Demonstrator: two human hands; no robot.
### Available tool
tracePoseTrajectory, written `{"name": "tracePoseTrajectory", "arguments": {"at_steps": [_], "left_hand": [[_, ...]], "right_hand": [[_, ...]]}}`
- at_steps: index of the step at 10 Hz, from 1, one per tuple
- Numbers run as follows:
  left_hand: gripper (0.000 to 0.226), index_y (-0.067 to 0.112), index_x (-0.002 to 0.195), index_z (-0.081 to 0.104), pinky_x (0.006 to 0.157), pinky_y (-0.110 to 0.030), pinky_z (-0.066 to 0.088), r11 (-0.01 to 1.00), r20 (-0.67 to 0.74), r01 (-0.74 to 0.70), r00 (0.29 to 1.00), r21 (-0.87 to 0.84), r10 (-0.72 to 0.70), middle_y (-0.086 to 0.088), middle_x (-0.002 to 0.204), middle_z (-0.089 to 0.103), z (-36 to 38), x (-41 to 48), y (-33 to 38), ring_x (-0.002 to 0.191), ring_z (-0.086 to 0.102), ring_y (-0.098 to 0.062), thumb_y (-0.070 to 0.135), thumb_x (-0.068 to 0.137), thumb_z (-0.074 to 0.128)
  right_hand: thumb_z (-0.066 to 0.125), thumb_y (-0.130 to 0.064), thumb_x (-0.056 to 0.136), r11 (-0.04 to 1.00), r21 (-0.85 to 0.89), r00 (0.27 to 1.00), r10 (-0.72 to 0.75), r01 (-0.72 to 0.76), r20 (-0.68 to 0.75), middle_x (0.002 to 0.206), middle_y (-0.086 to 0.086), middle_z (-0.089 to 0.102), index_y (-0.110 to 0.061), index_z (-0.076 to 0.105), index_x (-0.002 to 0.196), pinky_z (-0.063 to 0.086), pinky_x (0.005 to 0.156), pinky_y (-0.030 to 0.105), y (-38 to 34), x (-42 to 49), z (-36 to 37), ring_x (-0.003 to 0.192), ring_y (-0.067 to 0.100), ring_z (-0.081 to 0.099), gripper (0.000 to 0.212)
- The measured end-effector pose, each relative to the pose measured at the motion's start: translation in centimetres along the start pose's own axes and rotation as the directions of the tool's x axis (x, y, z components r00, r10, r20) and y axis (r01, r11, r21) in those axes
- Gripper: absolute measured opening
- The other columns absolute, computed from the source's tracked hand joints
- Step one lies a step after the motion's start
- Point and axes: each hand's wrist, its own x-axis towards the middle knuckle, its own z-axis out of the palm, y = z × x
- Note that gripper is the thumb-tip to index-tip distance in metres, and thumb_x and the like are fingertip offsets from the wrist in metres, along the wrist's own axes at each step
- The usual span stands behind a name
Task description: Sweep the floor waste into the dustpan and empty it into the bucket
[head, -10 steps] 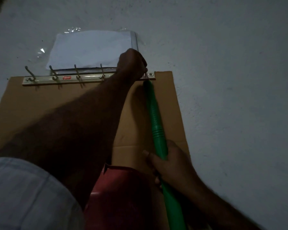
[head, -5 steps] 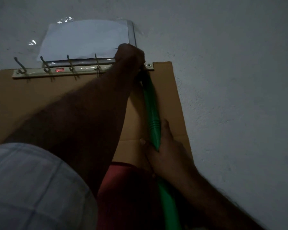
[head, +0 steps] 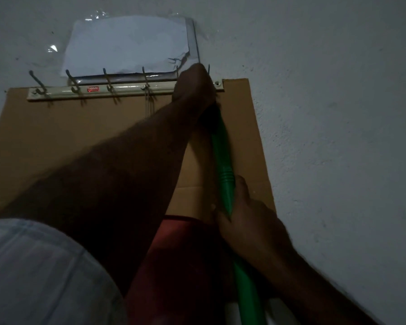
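A green broom handle point(head: 223, 160) stands upright against a brown cardboard sheet point(head: 92, 137) on the wall. My left hand point(head: 195, 87) is curled round the handle's top end, right at the right end of a metal hook rack point(head: 127, 89). Lower down, my right hand point(head: 244, 214) grips the handle just below its ribbed ring. A red dustpan point(head: 185, 266) hangs dark and partly hidden behind my left forearm, beside the handle. The broom's bristles are out of view, and neither a bucket nor floor waste is visible.
A white paper in a clear plastic sleeve point(head: 127, 45) is fixed above the rack. The rack's other hooks point(head: 72, 83) stand free to the left. Bare grey wall point(head: 338, 113) fills the right side. My pale sleeve point(head: 33, 273) covers the lower left corner.
My right hand has slid a little higher up the green handle. My left hand has stayed at the right end of the rack, on the handle's top.
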Motion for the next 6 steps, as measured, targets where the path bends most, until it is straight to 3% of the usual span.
{"name": "tracePoseTrajectory", "arguments": {"at_steps": [1,2,3,5,6], "left_hand": [[0.027,0.010,0.109,0.067,0.075,-0.032,0.052,0.998,0.086,-0.049,0.995,-0.039,0.052,-0.008,0.107,0.068,-0.7,-1.9,-0.4,0.098,0.067,-0.023,0.026,0.089,0.071],[0.024,0.011,0.100,0.073,0.074,-0.032,0.055,0.996,0.188,-0.084,0.978,-0.039,0.090,-0.008,0.101,0.072,-2.7,-4.2,-1.2,0.089,0.069,-0.023,0.029,0.085,0.075],[0.018,0.015,0.094,0.073,0.067,-0.032,0.054,0.985,0.286,-0.174,0.943,-0.005,0.168,-0.004,0.094,0.072,-4.6,-7.0,-2.3,0.078,0.066,-0.016,0.027,0.082,0.078],[0.020,0.019,0.100,0.071,0.073,-0.033,0.053,0.958,0.440,-0.285,0.863,0.018,0.248,-0.002,0.099,0.071,-7.8,-12.7,-5.2,0.089,0.065,-0.018,0.033,0.088,0.071],[0.021,0.020,0.100,0.072,0.079,-0.039,0.057,0.959,0.473,-0.283,0.843,-0.018,0.257,-0.003,0.102,0.071,-9.2,-14.2,-6.2,0.091,0.065,-0.020,0.037,0.088,0.069]], "right_hand": [[0.044,-0.055,0.094,1.000,-0.008,0.999,0.023,-0.023,-0.028,0.113,0.003,0.064,-0.035,-0.003,0.150,0.058,0.071,0.040,-0.3,-0.4,0.2,0.081,0.022,0.065,0.076],[0.044,-0.050,0.096,0.998,-0.047,0.999,0.033,-0.033,-0.011,0.100,0.002,0.065,-0.031,-0.005,0.151,0.057,0.060,0.036,-1.1,-0.8,0.3,0.067,0.018,0.062,0.075],[0.039,-0.051,0.097,0.989,-0.129,0.997,0.070,-0.065,0.034,0.099,0.004,0.066,-0.026,-0.009,0.152,0.054,0.062,0.034,-1.7,-1.6,0.3,0.070,0.021,0.063,0.077],[0.028,-0.075,0.090,0.952,-0.263,0.968,0.203,-0.159,0.150,0.123,0.009,0.064,-0.025,-0.013,0.155,0.050,0.068,0.033,-1.7,-4.4,-0.5,0.086,0.025,0.064,0.091],[0.027,-0.074,0.091,0.917,-0.380,0.970,0.194,-0.125,0.149,0.118,0.005,0.065,-0.021,0.016,0.153,0.049,0.068,0.031,-1.6,-6.1,-1.8,0.093,0.023,0.066,0.082]]}}
